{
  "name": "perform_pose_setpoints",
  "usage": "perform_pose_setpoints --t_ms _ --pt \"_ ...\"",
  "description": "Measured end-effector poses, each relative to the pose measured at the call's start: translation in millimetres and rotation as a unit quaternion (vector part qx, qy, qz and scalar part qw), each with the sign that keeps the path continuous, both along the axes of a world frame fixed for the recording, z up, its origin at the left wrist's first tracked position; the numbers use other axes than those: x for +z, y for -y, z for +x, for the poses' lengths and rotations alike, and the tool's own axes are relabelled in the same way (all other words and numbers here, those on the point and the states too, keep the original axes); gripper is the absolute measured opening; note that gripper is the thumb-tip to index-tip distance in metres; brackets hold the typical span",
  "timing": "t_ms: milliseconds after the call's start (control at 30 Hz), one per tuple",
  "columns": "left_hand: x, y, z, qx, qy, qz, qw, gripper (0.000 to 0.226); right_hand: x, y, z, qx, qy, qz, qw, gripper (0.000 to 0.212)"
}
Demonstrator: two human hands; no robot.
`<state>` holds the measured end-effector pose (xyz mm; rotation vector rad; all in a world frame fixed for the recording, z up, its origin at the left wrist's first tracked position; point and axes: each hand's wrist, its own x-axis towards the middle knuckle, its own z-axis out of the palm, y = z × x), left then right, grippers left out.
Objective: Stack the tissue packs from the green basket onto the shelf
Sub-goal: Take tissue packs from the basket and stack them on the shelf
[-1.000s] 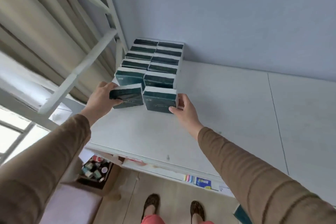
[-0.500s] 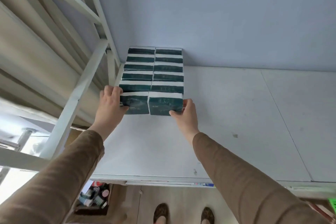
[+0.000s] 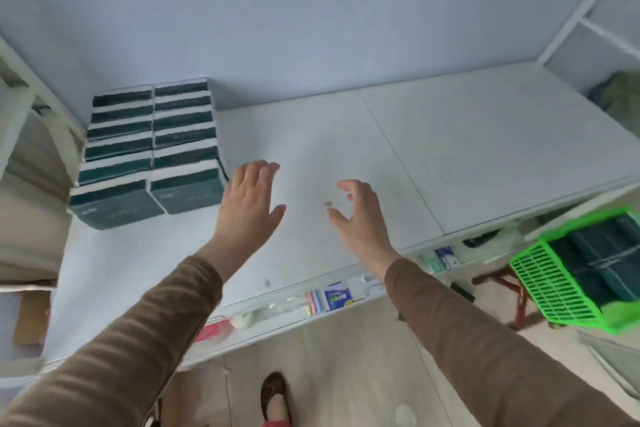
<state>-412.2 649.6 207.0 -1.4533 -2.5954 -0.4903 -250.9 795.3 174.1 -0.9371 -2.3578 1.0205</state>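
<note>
Both hands empty above the shelf, tissue packs stacked at its left end.

The left hand (image 3: 247,206) was raised over the white shelf (image 3: 433,156) with its fingers (image 3: 258,172) straight and close together, holding nothing, just right of the tissue packs (image 3: 149,149). The right hand (image 3: 358,215) hung beside it, apart, fingers spread and loosely curved, also empty. The packs stood in two rows against the wall; how many layers lay beneath could not be told. The green basket (image 3: 554,282) sat low at the right, cut off by the frame edge, with dark packs inside, their number unclear. Small items on the lower ledge (image 3: 332,298) were blurred. Brown sleeves (image 3: 485,350) hid part of the floor.
</note>
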Motion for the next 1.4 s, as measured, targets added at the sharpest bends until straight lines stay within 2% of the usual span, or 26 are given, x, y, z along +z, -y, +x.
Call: perform_pose_setpoints --t_ms 300,433,567,800,1167,1300,1400 --pt "-32.0 -163.6 247.2 -0.17 0.062 -0.047 0.982 0.06 -15.1 -93.4 294.2 -0.117 0.046 0.034 0.992 0.039" --pt "-49.1 -227.5 358.0 -0.211 0.115 -0.073 0.968 0.059 -31.3 -134.6 411.3 -0.154 0.099 0.03 0.983 0.042" --pt "-64.5 -289.7 434.4 -0.238 0.145 -0.113 0.954 0.059 -44.6 -183.4 495.2 -0.21 0.118 -0.01 0.97 0.042" --pt "-103.7 -419.6 507.0 -0.271 0.201 -0.164 0.927 0.054 -84.6 -291.6 574.5 -0.284 0.126 -0.1 0.945 0.039" --pt "-171.7 -612.7 582.5 -0.311 0.209 -0.281 0.884 0.054 -165.0 -458.8 670.1 -0.355 0.132 -0.29 0.879 0.056" --pt "-210.5 -681.7 602.6 -0.299 0.197 -0.33 0.874 0.058 -207.4 -533.1 697.7 -0.348 0.179 -0.309 0.867 0.062" --pt "-242.5 -735.4 618.1 -0.282 0.161 -0.35 0.878 0.062 -246.7 -587.4 711.5 -0.32 0.25 -0.287 0.868 0.06"
